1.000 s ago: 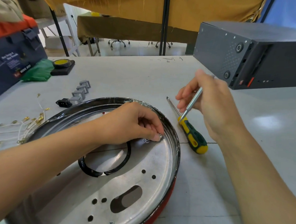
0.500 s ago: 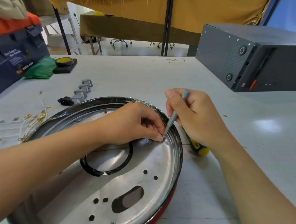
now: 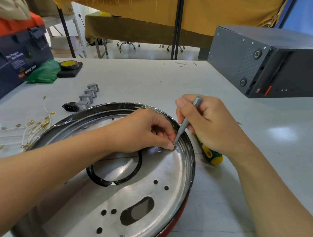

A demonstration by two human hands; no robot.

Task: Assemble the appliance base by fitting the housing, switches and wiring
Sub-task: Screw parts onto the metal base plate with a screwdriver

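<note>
A round metal housing point(image 3: 169, 173) with a red outer wall lies in front of me, its plate pierced by several holes and a black-rimmed round opening point(image 3: 114, 172). My left hand point(image 3: 148, 130) pinches a small screw against the plate near the right rim. My right hand point(image 3: 210, 123) grips a thin grey screwdriver point(image 3: 187, 121) whose tip meets that screw. Several grey switches point(image 3: 88, 96), a black power socket point(image 3: 69, 106) and white wires with brass terminals point(image 3: 33, 130) lie to the left of the housing.
A yellow-and-green screwdriver point(image 3: 210, 154) lies right of the housing, partly under my right hand. A dark grey computer case point(image 3: 271, 62) stands at the back right. A tape roll point(image 3: 69, 64), a green bag point(image 3: 43, 73) and a navy box point(image 3: 17, 60) sit at the back left.
My right hand came down from above the table with the grey screwdriver and set its tip on the screw held by my left hand. The left hand stayed put.
</note>
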